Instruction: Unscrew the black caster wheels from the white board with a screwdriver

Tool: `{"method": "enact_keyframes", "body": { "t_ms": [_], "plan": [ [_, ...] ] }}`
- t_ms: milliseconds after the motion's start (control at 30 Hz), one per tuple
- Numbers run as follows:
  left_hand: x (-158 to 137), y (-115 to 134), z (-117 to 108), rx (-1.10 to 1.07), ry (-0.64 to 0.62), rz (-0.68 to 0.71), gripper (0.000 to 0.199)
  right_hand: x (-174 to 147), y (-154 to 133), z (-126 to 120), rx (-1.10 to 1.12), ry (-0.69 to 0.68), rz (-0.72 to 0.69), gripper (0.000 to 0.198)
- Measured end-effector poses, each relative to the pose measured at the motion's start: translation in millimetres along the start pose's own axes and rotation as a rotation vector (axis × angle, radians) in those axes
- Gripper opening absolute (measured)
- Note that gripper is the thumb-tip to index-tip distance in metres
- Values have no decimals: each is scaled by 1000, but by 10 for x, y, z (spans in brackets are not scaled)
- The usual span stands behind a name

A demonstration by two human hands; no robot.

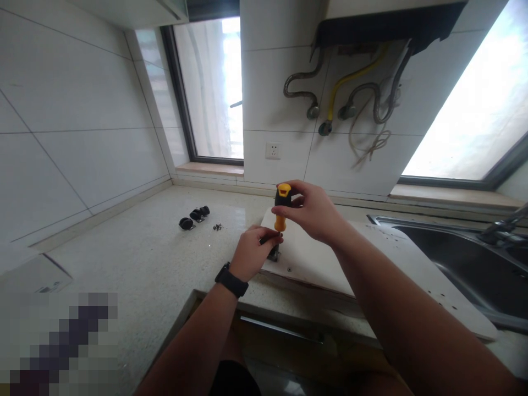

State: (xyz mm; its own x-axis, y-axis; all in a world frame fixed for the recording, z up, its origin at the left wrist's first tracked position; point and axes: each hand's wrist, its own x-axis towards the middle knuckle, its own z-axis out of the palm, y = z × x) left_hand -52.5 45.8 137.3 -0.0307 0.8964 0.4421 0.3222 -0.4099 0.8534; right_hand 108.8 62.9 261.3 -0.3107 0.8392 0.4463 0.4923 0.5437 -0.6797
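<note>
My right hand (309,209) is closed around the black and yellow handle of a screwdriver (280,223), which stands upright with its shaft pointing down. Below it, a black caster (273,254) with a metal plate rests on the left end of a white board (325,267). My left hand (253,250), wearing a black watch (231,280), is closed on the caster, its fingertips close to the screwdriver's tip. My fingers hide part of the caster, and any screw under the tip is too small to make out. A single screw (289,270) shows on the board near the caster.
Several loose casters (187,223) and a small pile of screws (217,226) lie on the speckled counter (165,264) to the left. At the right, the board reaches over the edge of a steel sink (474,264) with a faucet (501,231). Hoses (338,91) hang on the wall.
</note>
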Motion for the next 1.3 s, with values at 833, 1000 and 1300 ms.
{"method": "enact_keyframes", "body": {
  "t_ms": [833, 1000, 1300],
  "plan": [
    [18, -11, 10, 26, -3, -7, 9, 24, 31, -12, 137, -137, -61, 44],
    [12, 17, -50, -93, -175, 44, 16, 3, -24, -8, 282, -260, 11, 59],
    [31, 16, 40, -50, -45, -4, 7, -6, 11, 17, -81, 13, -39, 45]
  ]
}}
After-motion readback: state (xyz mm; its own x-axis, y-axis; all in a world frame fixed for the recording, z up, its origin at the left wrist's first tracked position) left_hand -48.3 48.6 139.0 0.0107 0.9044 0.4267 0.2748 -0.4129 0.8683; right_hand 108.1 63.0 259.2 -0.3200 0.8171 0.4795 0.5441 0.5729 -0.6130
